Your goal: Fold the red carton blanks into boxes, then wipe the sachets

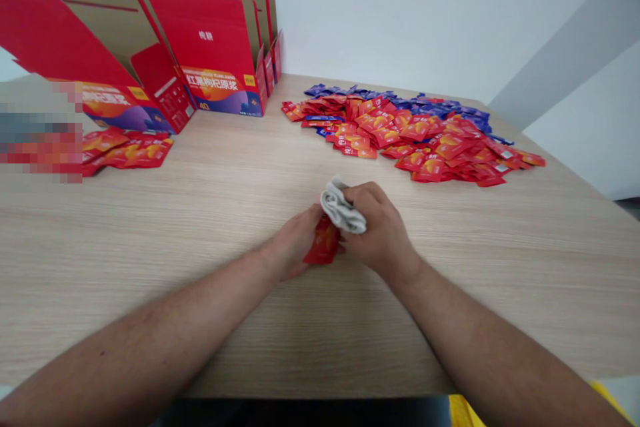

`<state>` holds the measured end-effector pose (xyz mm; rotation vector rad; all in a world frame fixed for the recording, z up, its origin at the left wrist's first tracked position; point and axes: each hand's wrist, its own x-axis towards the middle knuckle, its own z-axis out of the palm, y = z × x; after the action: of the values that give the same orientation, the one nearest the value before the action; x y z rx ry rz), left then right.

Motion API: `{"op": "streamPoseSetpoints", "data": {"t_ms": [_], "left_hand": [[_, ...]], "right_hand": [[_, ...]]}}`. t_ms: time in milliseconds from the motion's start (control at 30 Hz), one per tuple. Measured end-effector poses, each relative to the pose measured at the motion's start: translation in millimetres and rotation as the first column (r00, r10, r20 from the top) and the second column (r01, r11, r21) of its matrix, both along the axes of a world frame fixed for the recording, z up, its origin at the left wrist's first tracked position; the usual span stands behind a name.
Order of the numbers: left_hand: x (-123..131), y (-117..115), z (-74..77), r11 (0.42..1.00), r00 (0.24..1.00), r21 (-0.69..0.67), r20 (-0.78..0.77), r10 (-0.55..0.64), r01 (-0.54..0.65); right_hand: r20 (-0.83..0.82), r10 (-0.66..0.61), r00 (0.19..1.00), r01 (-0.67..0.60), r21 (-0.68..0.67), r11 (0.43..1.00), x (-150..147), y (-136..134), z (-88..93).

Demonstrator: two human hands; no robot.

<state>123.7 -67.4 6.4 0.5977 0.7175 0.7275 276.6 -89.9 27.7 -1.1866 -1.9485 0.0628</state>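
Note:
My left hand (295, 247) is closed on a red sachet (324, 245), holding it just above the wooden table (200, 213) in the middle of the view. My right hand (380, 230) is closed round a crumpled white cloth (341, 207), and the cloth is pressed against the top of the sachet. Both hands meet at the sachet. Part of the sachet is hidden behind my fingers.
A big heap of red and blue sachets (415, 133) lies at the far right of the table. Open red cardboard boxes (210, 53) stand at the far left, with a small pile of red sachets (133, 150) in front of them.

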Motion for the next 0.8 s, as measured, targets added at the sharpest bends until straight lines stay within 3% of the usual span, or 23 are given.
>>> {"op": "streamPoseSetpoints", "data": {"t_ms": [67,100,233,333,433,533,667,800], "left_hand": [[-1,1,1.3,1.0,0.999,0.001,0.041,0.011,-0.011],[-3,2,3.0,1.0,0.999,-0.012,0.033,0.002,-0.001],[-13,7,13.4,0.993,0.996,-0.084,-0.004,-0.088,0.087],[-22,10,20.7,0.986,0.992,-0.132,0.092,-0.088,0.1],[-23,11,21.7,0.993,0.997,-0.115,0.075,-0.02,0.028],[-18,13,15.9,0.997,0.996,0.025,-0.034,0.078,-0.078],[-11,16,8.1,0.982,0.979,0.067,-0.091,0.181,-0.175],[-5,11,7.7,0.984,0.984,0.001,-0.006,0.177,-0.177]], "right_hand": [[0.051,0.092,0.994,-0.091,-0.005,0.996,0,-1,-0.7],[0.05,0.08,0.996,-0.08,0.0,0.997,1,1,-2.0],[-0.063,-0.215,0.975,0.213,-0.049,0.976,19,21,-9.1],[-0.088,-0.279,0.956,0.267,-0.132,0.955,30,32,-10.5],[-0.096,-0.238,0.967,0.223,-0.144,0.964,30,31,-7.6],[-0.131,-0.222,0.966,0.204,-0.141,0.969,28,25,-2.1],[-0.143,-0.192,0.971,0.187,-0.046,0.981,22,12,4.5],[-0.037,0.09,0.995,-0.09,0.002,0.996,5,1,-1.4]]}}
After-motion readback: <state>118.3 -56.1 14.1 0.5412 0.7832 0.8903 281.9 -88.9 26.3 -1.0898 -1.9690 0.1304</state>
